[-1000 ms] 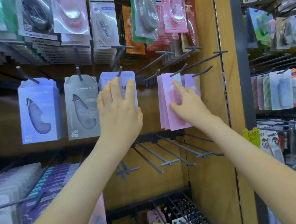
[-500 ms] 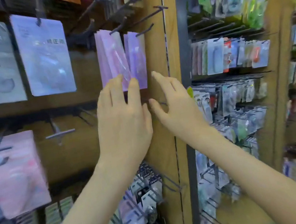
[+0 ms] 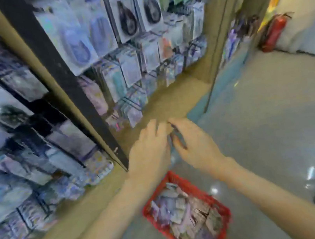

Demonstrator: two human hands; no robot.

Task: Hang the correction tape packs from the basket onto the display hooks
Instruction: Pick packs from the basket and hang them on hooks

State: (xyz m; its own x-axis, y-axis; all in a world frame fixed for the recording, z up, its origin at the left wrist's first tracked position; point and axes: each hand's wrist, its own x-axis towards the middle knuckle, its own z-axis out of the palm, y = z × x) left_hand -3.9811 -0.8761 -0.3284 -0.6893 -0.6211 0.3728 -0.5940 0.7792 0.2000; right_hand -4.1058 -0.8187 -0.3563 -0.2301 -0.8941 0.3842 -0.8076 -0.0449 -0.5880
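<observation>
So, both hands hover above the basket, side by side and nearly touching. The left hand is loose, fingers fairly straight, nothing in it. The right hand is the same deal: relaxed, slightly bent fingers, and no pack that I can make out (the frame is pretty smeared, so a grain of salt).

The packs are piled loose inside the basket, which sits on the floor. The display rises up and to the left of the basket, with other stock hanging on it.

Handling-wise, my guess is these are light blister cards: a stiff-ish card back with a plastic bubble on the front, so basically no weight to worry about. The plastic is probably a bit slick, and in a jumbled heap like that they'll slide over each other. I'd pinch one by the flat card edge near the top, next to the hang hole, not by the bubble. That keeps the hole free for the hook, and the card won't bend.
</observation>
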